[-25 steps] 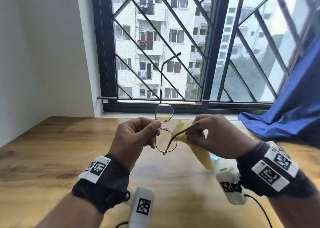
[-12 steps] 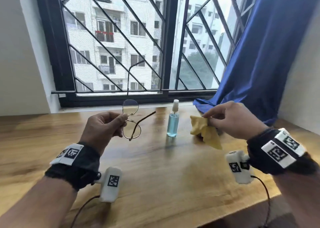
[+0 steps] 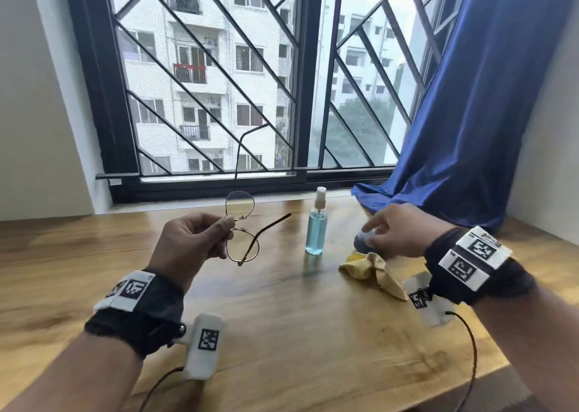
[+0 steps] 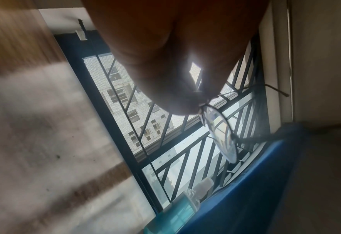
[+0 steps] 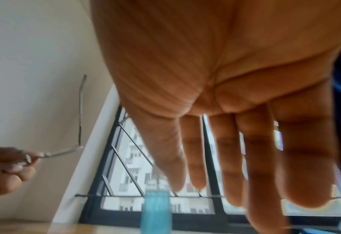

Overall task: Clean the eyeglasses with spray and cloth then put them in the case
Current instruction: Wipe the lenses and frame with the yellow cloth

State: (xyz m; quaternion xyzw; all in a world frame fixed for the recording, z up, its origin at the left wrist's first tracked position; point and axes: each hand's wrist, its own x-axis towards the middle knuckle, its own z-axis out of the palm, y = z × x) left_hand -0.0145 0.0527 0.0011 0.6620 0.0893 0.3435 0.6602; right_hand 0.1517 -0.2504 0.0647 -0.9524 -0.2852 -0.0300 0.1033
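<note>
Wooden table (image 3: 282, 333): bare near half, open passage between the hands. Obstacles at the far side: upright spray bottle (image 3: 316, 233), crumpled yellow cloth (image 3: 372, 270) just right of it, blue curtain (image 3: 463, 129) pooled at the far right corner.

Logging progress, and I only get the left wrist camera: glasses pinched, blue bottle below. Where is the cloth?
Observer: The yellow cloth lies crumpled on the wooden table, right of the spray bottle; neither hand holds it.
Operator: What is the right hand doing?
Observer: The right hand is open, fingers straight, above a blue rounded object behind the cloth, perhaps the case; contact is unclear.
Operator: Bottle upright?
Observer: Yes, standing upright, nozzle on top.
</note>
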